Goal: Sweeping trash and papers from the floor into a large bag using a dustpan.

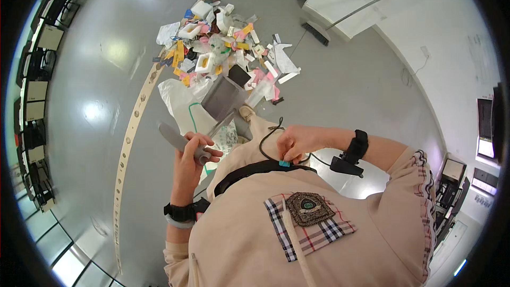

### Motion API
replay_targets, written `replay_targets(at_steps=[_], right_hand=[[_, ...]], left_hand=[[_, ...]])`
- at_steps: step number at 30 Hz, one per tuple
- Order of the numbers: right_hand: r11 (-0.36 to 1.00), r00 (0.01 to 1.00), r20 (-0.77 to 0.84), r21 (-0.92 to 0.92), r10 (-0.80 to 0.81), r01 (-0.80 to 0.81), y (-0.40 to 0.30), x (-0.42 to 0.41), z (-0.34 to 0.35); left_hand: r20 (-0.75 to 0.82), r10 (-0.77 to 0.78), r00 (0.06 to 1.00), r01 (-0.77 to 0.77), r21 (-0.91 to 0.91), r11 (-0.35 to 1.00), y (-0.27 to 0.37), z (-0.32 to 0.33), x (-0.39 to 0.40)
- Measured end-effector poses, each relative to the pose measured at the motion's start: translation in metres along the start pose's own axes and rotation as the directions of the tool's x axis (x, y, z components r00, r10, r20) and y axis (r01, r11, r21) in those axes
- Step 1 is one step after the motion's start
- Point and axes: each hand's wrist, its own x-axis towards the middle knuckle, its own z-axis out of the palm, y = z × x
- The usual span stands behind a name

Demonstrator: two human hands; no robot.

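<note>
My left hand [191,163] is closed around a grey plastic handle [175,139], which points up and to the left; its far end is blurred. At my waist, my right hand [297,145] pinches a small teal piece [284,163] beside a black waist strap [255,169]. A black cord [263,143] loops around that hand. Past my left hand lie a translucent grey plastic bin [225,97] and a white plastic bag [179,99] with a green line. Both my wrists wear black bands with small devices.
A heap of mixed litter [217,48], with paper, foam pieces and packaging, covers the floor ahead of my shoe [247,112]. A broom [316,34] leans against a white block [338,4] at the upper right. Desks with chairs [36,89] line the far left.
</note>
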Motion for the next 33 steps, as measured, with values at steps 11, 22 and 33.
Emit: replay_targets(at_steps=[11,22,33], right_hand=[[1.000,0.999,-0.041,-0.017,0.022,-0.023,-0.009,0.002,0.005],[0.921,0.999,0.010,-0.386,-0.053,0.053,-0.004,0.013,0.007],[0.997,0.970,-0.237,-0.070,-0.060,0.045,-0.023,0.050,0.002]], left_hand=[[0.053,0.006,0.999,-0.005,-0.019,1.000,0.001,-0.004,0.003],[0.053,0.000,0.999,0.001,-0.020,1.000,0.001,-0.006,-0.002],[0.288,-0.045,0.956,-0.024,0.233,0.972,-0.009,0.008,0.002]])
